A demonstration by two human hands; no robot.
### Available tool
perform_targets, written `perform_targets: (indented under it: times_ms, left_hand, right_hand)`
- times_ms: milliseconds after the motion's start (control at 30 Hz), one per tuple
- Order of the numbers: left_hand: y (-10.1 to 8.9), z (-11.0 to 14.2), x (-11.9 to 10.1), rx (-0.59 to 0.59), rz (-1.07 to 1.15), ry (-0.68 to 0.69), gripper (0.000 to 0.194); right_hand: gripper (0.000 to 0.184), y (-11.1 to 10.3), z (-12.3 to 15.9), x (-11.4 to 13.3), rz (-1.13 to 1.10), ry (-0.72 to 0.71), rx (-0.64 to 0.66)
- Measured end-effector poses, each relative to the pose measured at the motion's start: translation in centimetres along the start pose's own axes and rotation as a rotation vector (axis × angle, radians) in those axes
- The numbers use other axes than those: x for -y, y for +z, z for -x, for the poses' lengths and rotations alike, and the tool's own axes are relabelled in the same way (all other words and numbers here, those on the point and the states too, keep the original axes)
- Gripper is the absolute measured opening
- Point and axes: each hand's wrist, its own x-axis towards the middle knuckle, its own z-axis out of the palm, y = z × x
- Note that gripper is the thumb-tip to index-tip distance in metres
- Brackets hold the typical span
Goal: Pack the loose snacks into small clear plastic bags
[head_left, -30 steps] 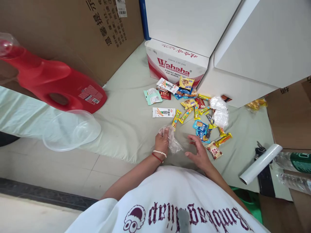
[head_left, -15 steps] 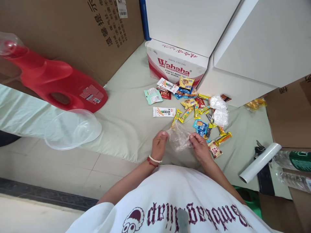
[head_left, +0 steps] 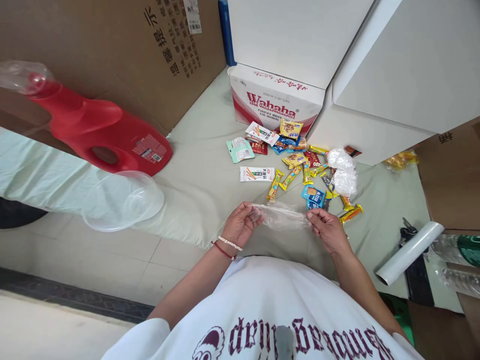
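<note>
- A thin, clear plastic bag [head_left: 283, 216] spans the gap between both hands, just nearer the body than the small yellow tube-shaped snack packets [head_left: 275, 185]; gripping opposite ends seems to keep the limp film drawn out.
- The left hand [head_left: 240, 225] pinches one end between thumb and forefinger, its other fingers loosely curled.
- The right hand [head_left: 330, 232] pinches the opposite end, thumb pressed to bent fingers, with hardly any gap.
- Both forearms [head_left: 191, 285] angle inward, the hands roughly level, probably so the pull is even.
</note>
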Motion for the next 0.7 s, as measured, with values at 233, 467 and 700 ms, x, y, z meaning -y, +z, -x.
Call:
perform_targets:
  times_ms: [233,467,700]
  left_hand:
    - [-1.2,0.8,-1.5,0.143,0.071,-0.155,0.029]
    - [-0.5,1.5,-1.2,0.197,-0.164,0.029,0.04]
    - [-0.8,1.5,-0.4,0.147,-0.479,0.191,0.063]
  right_hand:
    - [0.036,-0.8,0.4,0.5,-0.041,0.082,0.22]
    - [0.062,-0.4,-0.1,3.0,0.322,-0.249,0.343]
    - [0.027,2.1,-2.7,2.7,0.322,-0.248,0.32]
